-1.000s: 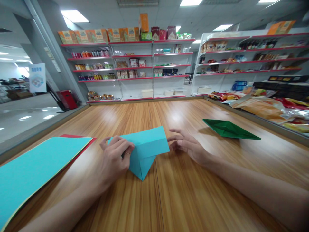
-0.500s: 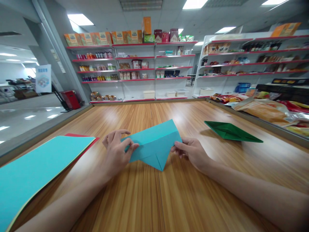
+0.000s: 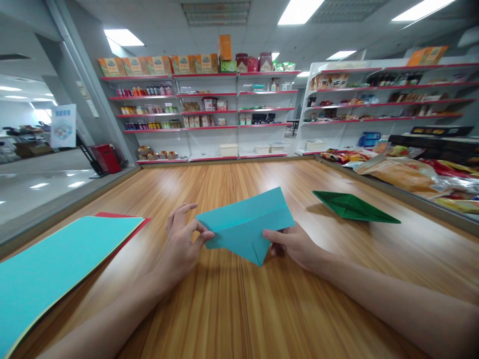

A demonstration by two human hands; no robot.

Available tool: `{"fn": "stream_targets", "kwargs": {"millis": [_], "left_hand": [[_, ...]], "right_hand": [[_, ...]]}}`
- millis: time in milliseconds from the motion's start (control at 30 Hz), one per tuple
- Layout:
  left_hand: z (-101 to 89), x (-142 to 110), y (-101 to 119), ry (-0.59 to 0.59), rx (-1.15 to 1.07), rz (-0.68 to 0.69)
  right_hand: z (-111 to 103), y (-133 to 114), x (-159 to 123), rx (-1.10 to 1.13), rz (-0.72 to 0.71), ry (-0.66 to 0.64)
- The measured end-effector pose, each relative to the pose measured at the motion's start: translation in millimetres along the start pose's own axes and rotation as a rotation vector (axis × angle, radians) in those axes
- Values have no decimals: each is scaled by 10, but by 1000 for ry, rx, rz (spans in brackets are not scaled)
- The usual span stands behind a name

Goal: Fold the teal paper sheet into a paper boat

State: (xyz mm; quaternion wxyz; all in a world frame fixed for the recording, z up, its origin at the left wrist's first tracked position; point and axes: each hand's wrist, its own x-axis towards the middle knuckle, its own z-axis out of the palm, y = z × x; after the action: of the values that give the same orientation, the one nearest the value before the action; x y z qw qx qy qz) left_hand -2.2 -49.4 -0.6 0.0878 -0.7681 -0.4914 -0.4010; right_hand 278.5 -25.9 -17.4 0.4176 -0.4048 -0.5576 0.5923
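Between my hands is a folded sheet of light blue paper, with a crease running along its length and a pointed flap hanging at the lower edge. My left hand pinches its left corner between thumb and index finger; the other fingers are lifted apart. On the other side, my right hand grips the lower right edge, thumb on the front face and fingers behind, partly hidden. The paper is held tilted over the wooden table. To the right lies a folded green paper boat.
A stack of coloured paper, blue on top with yellow and red edges below, lies at the left. Packaged goods stand beyond the table's right rim. Stocked shelves line the back. A red box is on the floor at left.
The blue paper has shifted slightly right within my hands. My right thumb now lies further in on its front face, and my left hand pinches nearer its left corner.
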Motion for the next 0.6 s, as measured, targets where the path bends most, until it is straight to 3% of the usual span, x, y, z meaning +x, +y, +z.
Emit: {"fn": "stream_targets", "kwargs": {"millis": [67,200,267,367,500,600], "left_hand": [[3,10,-23,64,-23,-41],[-21,9,-87,132,-232,-322],[-25,3,-82,21,-403,-427],[3,2,-8,-236,-651,-474],[-40,-37,113,-422,-599,-413],[-295,-244,177,-543,-567,-387]], "right_hand": [[23,-7,5,4,-16,42],[59,-72,11,178,-36,53],[61,-103,11,267,-20,47],[42,-120,15,317,-6,26],[8,-111,24,360,-19,39],[-10,-111,24,380,-14,44]]}}
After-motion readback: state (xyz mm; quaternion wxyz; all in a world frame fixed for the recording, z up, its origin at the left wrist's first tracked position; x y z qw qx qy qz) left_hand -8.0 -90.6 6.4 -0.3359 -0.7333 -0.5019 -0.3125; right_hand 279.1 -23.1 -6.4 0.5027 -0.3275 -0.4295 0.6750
